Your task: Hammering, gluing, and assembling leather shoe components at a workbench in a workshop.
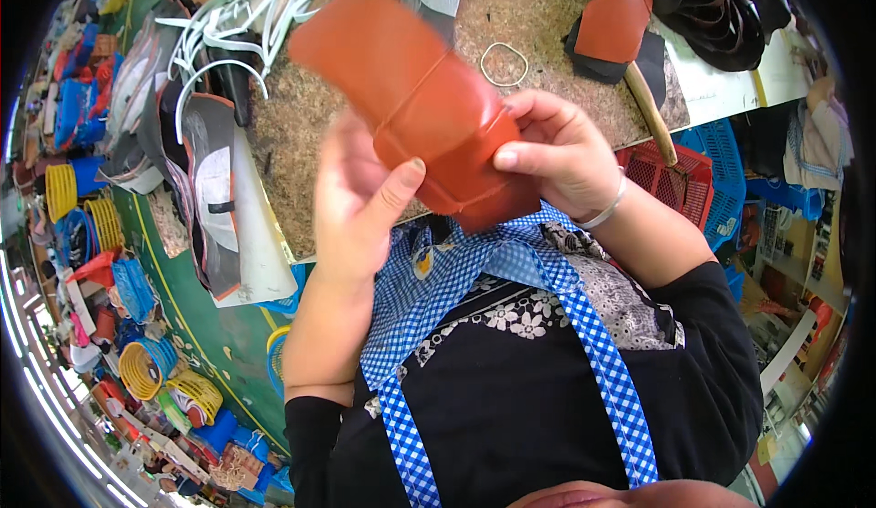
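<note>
A reddish-brown leather shoe upper (438, 111) with stitched seams is held up in front of my chest, above the near edge of the worktable. My left hand (360, 193) grips its lower left side, the thumb lying on the outer face and the fingers hidden behind or blurred. On the other side, my right hand (561, 152) pinches the right edge between thumb and fingers. The far end of the upper is slightly blurred. Beyond my right hand, a pale rubber band (504, 64) lies on the table.
The speckled worktable (297, 134) bears white cords (239, 38) at the far left. More brown uppers (616, 15), a wooden handle (650, 115) and black pieces (721, 10) lie far right. Grey uppers (214, 198) sit left. Red (671, 184) and blue baskets (721, 170) stand right.
</note>
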### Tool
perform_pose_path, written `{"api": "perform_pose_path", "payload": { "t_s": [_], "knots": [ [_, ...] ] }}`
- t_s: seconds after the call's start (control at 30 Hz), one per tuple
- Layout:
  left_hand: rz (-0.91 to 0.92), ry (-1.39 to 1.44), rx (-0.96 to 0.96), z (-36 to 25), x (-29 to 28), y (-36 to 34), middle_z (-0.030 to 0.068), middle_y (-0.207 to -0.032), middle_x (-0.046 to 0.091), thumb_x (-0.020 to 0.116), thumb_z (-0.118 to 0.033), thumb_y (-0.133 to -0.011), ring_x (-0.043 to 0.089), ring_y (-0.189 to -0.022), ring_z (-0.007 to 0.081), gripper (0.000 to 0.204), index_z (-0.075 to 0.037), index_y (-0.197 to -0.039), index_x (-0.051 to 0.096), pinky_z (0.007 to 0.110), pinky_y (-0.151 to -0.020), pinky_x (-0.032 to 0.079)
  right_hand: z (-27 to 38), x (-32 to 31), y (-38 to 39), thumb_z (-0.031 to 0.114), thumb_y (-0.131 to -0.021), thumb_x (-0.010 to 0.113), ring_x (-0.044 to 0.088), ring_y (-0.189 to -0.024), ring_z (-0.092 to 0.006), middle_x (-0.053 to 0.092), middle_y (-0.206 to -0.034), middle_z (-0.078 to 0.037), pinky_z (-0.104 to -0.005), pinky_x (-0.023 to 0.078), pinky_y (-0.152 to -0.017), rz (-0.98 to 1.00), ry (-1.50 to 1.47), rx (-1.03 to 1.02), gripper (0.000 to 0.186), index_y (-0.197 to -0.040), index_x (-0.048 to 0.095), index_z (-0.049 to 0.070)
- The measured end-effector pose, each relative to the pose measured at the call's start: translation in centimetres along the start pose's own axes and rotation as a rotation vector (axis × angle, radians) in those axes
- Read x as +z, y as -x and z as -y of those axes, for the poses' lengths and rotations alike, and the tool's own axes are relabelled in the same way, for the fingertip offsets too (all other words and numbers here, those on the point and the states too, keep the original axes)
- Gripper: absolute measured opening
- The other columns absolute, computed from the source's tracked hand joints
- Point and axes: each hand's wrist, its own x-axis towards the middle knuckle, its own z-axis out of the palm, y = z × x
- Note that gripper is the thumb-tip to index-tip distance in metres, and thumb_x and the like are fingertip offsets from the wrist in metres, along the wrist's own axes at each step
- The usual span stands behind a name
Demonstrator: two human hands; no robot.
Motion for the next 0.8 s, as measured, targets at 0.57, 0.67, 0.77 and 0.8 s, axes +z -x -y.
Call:
{"api": "perform_pose_path", "payload": {
  "t_s": [0.57, 0.67, 0.77, 0.8],
  "knots": [
    [0.129, -1.080, 0.554, 7.0, 7.5, -11.4, 0.0172, -0.121, 0.055, 0.079, -0.040, -0.073, 0.052, -0.114, 0.0372, 0.073, 0.001, -0.126, 0.050, 0.044, -0.094, 0.044, 16.1, -21.6, -4.8, 0.018, -0.083, 0.078, 0.058, -0.066, -0.0075, 0.066, -0.082, -0.002, -0.0200, 0.043, -0.057, -0.960, 0.897, -0.336, 0.027, -0.098, 0.067, -0.002],
    [0.090, -1.219, 0.489, 9.2, 8.7, -13.5, 0.0191, -0.124, 0.053, 0.080, -0.044, -0.071, 0.050, -0.116, 0.0390, 0.080, 0.003, -0.128, 0.049, 0.044, -0.095, 0.044, 14.6, -18.7, -5.6, 0.028, -0.076, 0.085, 0.057, -0.070, -0.0082, 0.065, -0.083, -0.003, -0.0206, 0.045, -0.063, -1.121, 1.111, -0.391, 0.045, -0.103, 0.064, -0.002],
    [0.223, -1.151, 0.055, 9.8, 8.3, -15.9, 0.0208, -0.120, 0.056, 0.083, -0.041, -0.068, 0.055, -0.112, 0.0364, 0.082, 0.005, -0.127, 0.050, 0.045, -0.092, 0.046, 13.8, -17.5, -5.3, 0.026, -0.073, 0.086, 0.058, -0.075, -0.0106, 0.063, -0.088, -0.003, -0.0240, 0.049, -0.068, -1.129, 1.434, -0.715, 0.051, -0.109, 0.062, 0.000],
    [0.222, -0.887, -0.149, 9.9, 7.6, -16.6, 0.0210, -0.115, 0.060, 0.085, -0.038, -0.066, 0.059, -0.106, 0.0355, 0.078, 0.006, -0.121, 0.052, 0.042, -0.089, 0.049, 12.9, -15.3, -5.2, 0.023, -0.073, 0.086, 0.059, -0.076, -0.0109, 0.063, -0.090, -0.003, -0.0251, 0.049, -0.068, -1.015, 1.446, -0.833, 0.048, -0.109, 0.062, 0.002]
  ]
}}
